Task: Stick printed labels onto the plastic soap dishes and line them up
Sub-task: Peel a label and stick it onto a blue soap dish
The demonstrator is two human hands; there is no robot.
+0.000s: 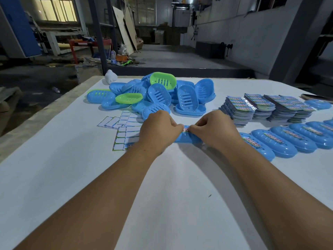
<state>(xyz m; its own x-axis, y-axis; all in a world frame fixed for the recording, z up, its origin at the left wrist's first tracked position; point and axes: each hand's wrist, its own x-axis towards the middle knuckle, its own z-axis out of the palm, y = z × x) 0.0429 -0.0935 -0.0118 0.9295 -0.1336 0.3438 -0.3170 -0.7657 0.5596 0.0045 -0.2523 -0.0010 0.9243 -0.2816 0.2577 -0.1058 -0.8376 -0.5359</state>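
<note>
Hands meet over one blue soap dish [187, 138] lying upside down on the white surface [72, 177] in front of you. Your left hand [158, 129] and your right hand [214, 129] both have their fingers curled in, and the tips pinch a printed label [186, 130] from either end, right on top of the dish. Only a short strip of the label shows between them; whether it is already stuck down, you cannot tell.

Beyond your hands sits a loose pile of unlabelled dishes [158, 94], mostly blue, with a few green ones among them. To the right of your right hand runs a row of labelled blue dishes [288, 141], upside down, side by side and touching, each with a coloured strip along its back. Behind that row stand stacks of printed labels [266, 107]. Left of your left hand lie spent backing sheets [124, 127], white with green edging, overlapping one another; your left wrist covers their near corner.
</note>
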